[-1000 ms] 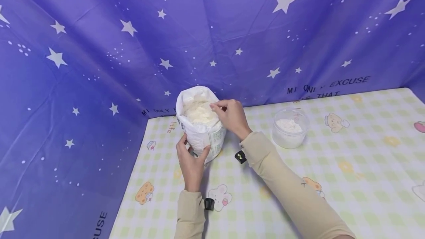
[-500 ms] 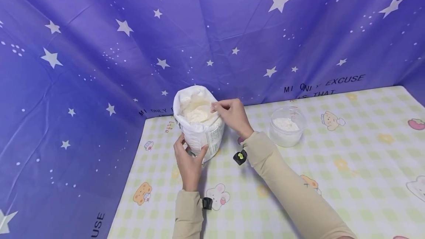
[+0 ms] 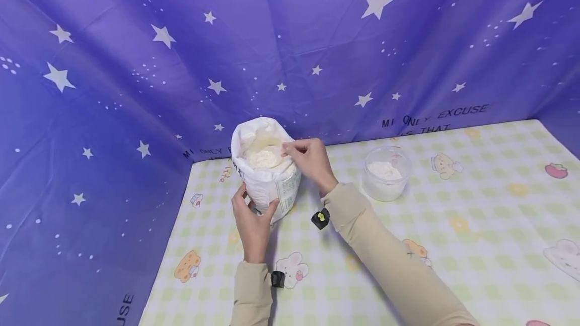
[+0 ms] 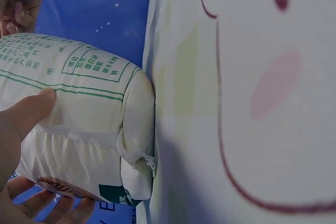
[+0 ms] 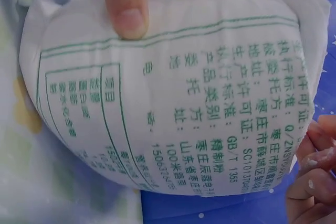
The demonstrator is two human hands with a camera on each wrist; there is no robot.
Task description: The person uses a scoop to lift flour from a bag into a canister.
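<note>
On chk'd cloth (image 3: 494, 238), L hand (image 3: 255, 229) clamped rnd powder bag (image 3: 271, 191); R hand (image 3: 313, 162) at bag's mouth, fingers together, hold unclear.

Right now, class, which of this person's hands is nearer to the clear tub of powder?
Right: the right hand is at the mouth of the white bag, to the left of the clear tub. The left hand grips the bag lower down, farther left.
</note>
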